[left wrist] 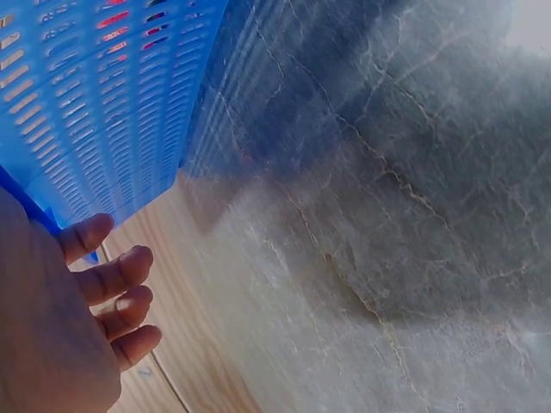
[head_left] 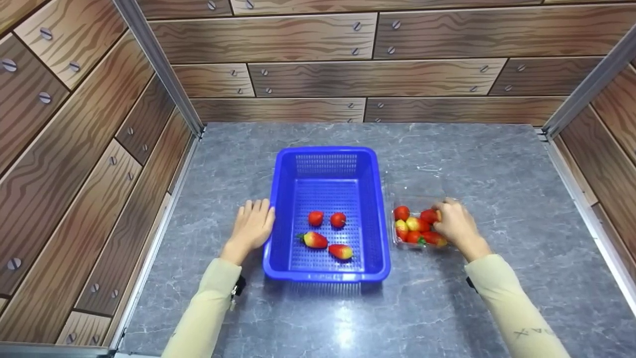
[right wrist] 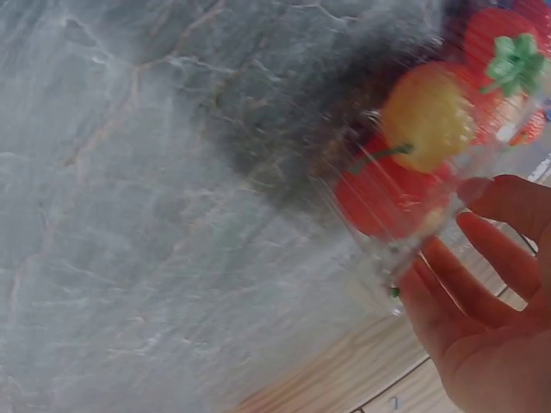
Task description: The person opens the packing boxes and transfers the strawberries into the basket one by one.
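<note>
A blue plastic basket [head_left: 325, 276] stands mid-table with two round red fruits and two red-yellow strawberries [head_left: 315, 240] inside. My left hand [head_left: 252, 226] rests against its left rim, fingers loosely extended along the outside in the left wrist view. To the basket's right is a clear plastic box [head_left: 397, 243] of red and yellow strawberries [head_left: 417, 223]. My right hand [head_left: 456, 223] is at the box's right side, over its edge. In the right wrist view, thumb and fingers [right wrist: 443, 297] meet the clear wall; whether they pinch a strawberry is unclear.
Grey marbled tabletop [head_left: 447, 308] lies under everything. Wood-patterned walls [head_left: 372, 79] close off the back and both sides, with metal posts [head_left: 164, 64] at the corners. Clear plastic, seemingly the box's lid [head_left: 412, 174], extends behind the box.
</note>
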The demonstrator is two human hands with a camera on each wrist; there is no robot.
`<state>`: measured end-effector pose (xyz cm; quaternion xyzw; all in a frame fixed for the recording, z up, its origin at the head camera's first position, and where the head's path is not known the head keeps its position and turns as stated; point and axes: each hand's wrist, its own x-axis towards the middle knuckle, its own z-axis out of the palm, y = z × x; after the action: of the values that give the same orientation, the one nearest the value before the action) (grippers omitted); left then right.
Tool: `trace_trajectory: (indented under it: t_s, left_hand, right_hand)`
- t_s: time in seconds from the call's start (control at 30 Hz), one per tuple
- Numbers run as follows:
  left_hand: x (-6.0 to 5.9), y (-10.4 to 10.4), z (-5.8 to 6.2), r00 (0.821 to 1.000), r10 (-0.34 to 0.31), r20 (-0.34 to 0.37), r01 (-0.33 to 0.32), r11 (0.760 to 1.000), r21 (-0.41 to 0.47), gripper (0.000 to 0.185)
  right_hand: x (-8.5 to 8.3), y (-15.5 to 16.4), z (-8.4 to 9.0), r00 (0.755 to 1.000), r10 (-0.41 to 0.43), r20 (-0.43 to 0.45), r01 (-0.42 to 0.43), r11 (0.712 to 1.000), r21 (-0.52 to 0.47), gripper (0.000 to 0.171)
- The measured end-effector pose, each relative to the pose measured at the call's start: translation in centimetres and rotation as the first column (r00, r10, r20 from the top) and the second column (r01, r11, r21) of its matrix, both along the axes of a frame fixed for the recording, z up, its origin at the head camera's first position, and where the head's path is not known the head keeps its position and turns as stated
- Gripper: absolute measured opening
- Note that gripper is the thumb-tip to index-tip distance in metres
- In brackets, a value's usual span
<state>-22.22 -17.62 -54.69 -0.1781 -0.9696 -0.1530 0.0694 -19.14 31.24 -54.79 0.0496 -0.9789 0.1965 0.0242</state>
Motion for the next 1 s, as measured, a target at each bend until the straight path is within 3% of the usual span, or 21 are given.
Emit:
trace_trajectory:
  t_s: [0.27,1.0]
  left_hand:
    - [0.1,0.0,-0.1,1.000,-0.003,0.011,0.003,1.000,0.010,0.032]
    - [-0.2,-0.2,0.3,0.997,-0.005,0.072,0.006,1.000,-0.003,0.034]
  right_hand:
    - [0.0,0.2,-0.9,1.000,-0.002,0.003,0.002,1.000,-0.007,0.040]
    - [-0.5,0.2,-1.3,1.000,-0.012,0.021,0.012,1.000,-0.013,0.037]
